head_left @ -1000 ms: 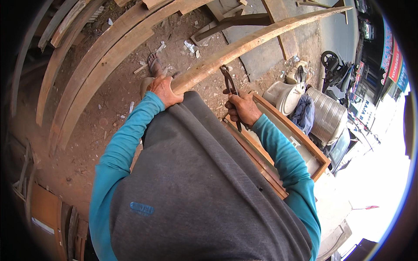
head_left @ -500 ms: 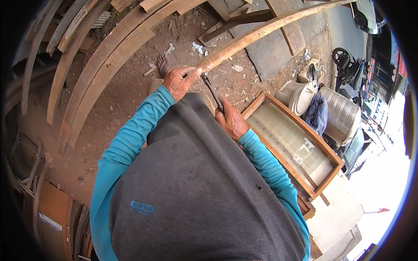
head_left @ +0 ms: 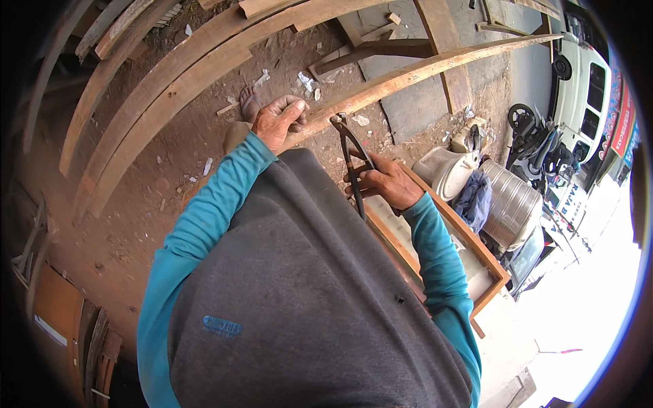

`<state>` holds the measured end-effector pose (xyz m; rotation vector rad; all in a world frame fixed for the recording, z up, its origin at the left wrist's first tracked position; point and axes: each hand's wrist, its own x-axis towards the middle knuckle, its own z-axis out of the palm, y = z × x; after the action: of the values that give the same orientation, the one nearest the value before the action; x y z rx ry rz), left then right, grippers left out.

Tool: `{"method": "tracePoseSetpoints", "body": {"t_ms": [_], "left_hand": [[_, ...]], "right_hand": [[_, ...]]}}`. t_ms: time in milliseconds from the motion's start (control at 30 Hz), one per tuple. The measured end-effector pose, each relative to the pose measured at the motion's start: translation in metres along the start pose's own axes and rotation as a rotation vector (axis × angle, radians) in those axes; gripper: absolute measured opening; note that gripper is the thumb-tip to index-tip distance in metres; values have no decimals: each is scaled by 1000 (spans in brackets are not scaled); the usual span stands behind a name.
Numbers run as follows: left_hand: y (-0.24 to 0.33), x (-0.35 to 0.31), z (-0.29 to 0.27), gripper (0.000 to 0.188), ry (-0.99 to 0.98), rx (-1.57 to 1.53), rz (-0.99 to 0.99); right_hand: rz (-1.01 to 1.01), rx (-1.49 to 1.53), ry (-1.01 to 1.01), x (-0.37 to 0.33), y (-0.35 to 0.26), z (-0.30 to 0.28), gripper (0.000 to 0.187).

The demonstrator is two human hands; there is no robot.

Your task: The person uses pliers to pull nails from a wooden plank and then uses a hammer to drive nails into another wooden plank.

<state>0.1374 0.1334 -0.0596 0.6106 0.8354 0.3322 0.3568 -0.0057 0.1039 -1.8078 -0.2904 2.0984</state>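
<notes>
A long wooden plank (head_left: 401, 78), pale along its edge, runs from beside my legs up to the far right. My right hand (head_left: 391, 183) grips a pair of dark metal pincers (head_left: 350, 149). Their handles are spread apart, and their jaws meet the near edge of the plank. My left hand (head_left: 277, 122) is curled closed beside the plank, left of the jaws, thumb pressed toward the fingers. What those fingers hold, if anything, is hidden.
Curved wooden boards (head_left: 163, 92) lie at the left. A wood-framed glass panel (head_left: 449, 221) stands by my right arm, with a metal drum (head_left: 510, 204) and dark blue cloth (head_left: 474, 197) beyond. A motorcycle (head_left: 537, 129) and a white van (head_left: 583, 92) are at the far right.
The pincers' handles have spread, and my right hand has moved right. My left hand has shifted slightly, its thumb now raised off the plank. The view has turned, bringing more of the van into sight.
</notes>
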Motion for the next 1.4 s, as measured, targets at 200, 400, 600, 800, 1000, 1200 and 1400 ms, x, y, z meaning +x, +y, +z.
{"method": "tracePoseSetpoints", "body": {"t_ms": [200,400,600,800,1000,1200,1400], "left_hand": [[10,-4,-50,13,-6,-29,-47],[17,-7,-83,20,-23,391,-66],[19,-23,-60,83,-12,1350,46],[23,-14,-59,100,-155,1465,-175],[23,-3,-72,87,-150,1389,-152],[53,-2,-35,69,3,1043,28],[38,20,35,43,28,675,139]], "right_hand": [[116,110,11,9,-19,-28,56],[189,28,-1,25,-40,-40,55],[305,101,-49,37,-72,-54,48],[356,416,50,47,-69,-22,24],[-106,-242,521,88,23,68,30],[-240,-313,569,89,57,68,33],[-466,-584,445,48,50,24,43]]}}
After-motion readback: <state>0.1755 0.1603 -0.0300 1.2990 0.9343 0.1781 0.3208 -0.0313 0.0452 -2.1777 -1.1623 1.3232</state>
